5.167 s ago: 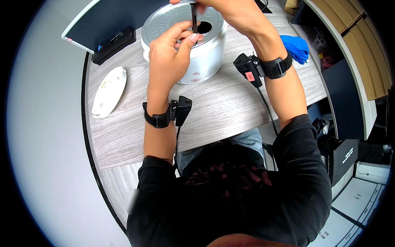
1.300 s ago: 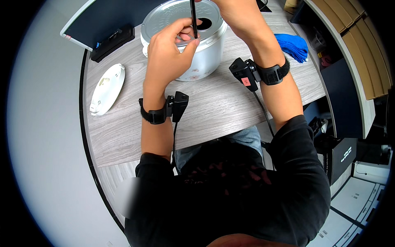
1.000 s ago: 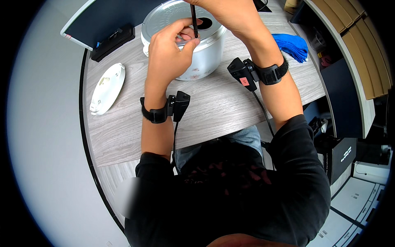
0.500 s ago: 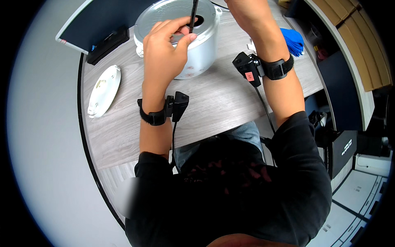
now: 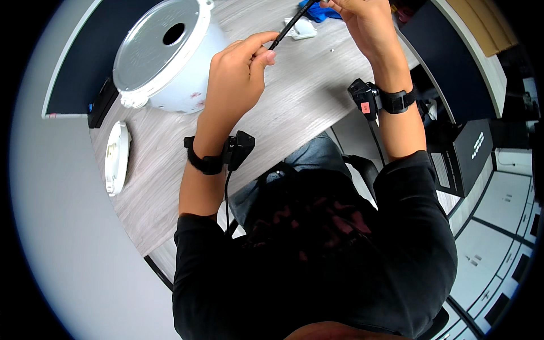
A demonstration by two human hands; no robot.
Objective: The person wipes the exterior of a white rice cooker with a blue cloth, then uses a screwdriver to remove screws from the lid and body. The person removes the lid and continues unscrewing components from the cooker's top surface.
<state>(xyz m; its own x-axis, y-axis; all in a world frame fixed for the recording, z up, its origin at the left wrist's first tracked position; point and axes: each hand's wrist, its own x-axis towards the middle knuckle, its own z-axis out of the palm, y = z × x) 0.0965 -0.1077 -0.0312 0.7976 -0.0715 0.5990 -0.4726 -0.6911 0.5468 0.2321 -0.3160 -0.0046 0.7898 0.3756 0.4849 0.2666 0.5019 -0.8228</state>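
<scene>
My left hand [image 5: 238,79] pinches the lower end of a thin black rod-shaped tool [image 5: 292,24] between thumb and fingertips. Up at the top edge, my right hand [image 5: 371,25] has its fingers closed on the tool's other end, partly out of view. The tool slants up to the right over the table. Left of my left hand stands a white round appliance housing [image 5: 195,79] with small reddish flowers, like a rice cooker body. A grey disc [image 5: 144,56] with a dark round hole [image 5: 173,34] covers its top. Neither hand touches it visibly.
A white oval cover [image 5: 117,158] lies at the table's left. Beyond the tool are a small white plastic part [image 5: 305,29] and a blue cloth [image 5: 322,12]. A dark-backed screen [image 5: 73,73] stands far left; a black box [image 5: 462,158] is off the table, right.
Both hands have moved right and away from the housing with the black tool, which now slants instead of standing nearly upright over the hole. The view has shifted right.
</scene>
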